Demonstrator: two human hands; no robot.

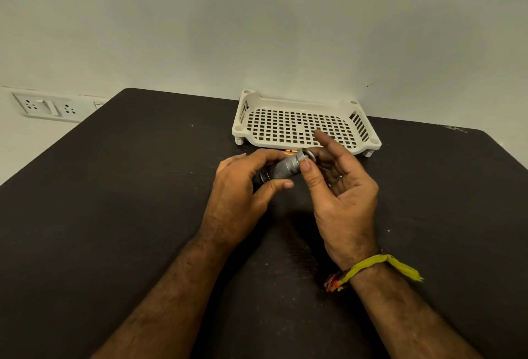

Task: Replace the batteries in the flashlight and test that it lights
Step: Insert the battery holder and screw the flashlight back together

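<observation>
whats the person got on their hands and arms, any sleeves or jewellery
No sleeves show: both forearms are bare. The right hand has a thin metal ring on one finger, and its wrist carries a frayed yellow cloth wristband tied beside a red and orange braided thread. The left hand wears nothing visible.

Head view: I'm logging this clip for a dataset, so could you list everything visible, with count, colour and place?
flashlight: one, silver metal, held above the table between both hands
end cap: one, silver, at the flashlight's right end
small orange-tipped item: number unclear, on the table in front of the tray, mostly hidden
tray: one, white, perforated, at the table's far edge
table: one, dark brown
wall sockets: one white panel, on the wall at far left
wrist thread: one, yellow with red, on the right wrist
left hand: grips the flashlight body
right hand: thumb and fingers pinch the end cap
</observation>
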